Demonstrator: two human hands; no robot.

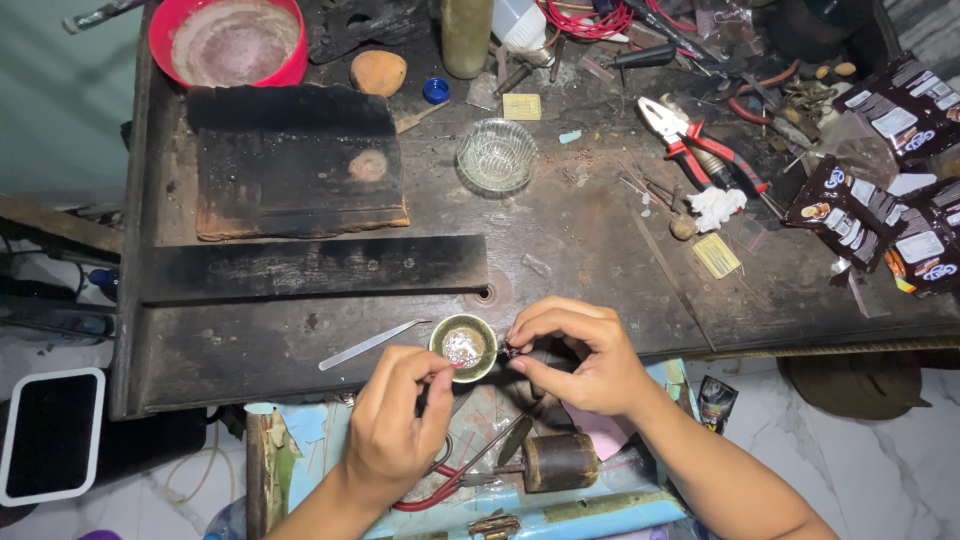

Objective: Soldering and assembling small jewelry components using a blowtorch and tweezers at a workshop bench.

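A small dark piece is pinched in the right hand beside the brass cup at the table edge, while a thin tool is gripped in the left hand over the cup's silvery contents, work seemingly midway.

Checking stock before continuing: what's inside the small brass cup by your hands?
The small brass cup holds shiny silvery bits; the left hand fingertips cover its near rim.

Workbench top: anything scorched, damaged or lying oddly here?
Yes. The wooden block at upper left is charred black, with a burnt ring mark. A crumpled white tissue lies by the red-handled pliers. The left hand and right hand work beside the small brass bowl.
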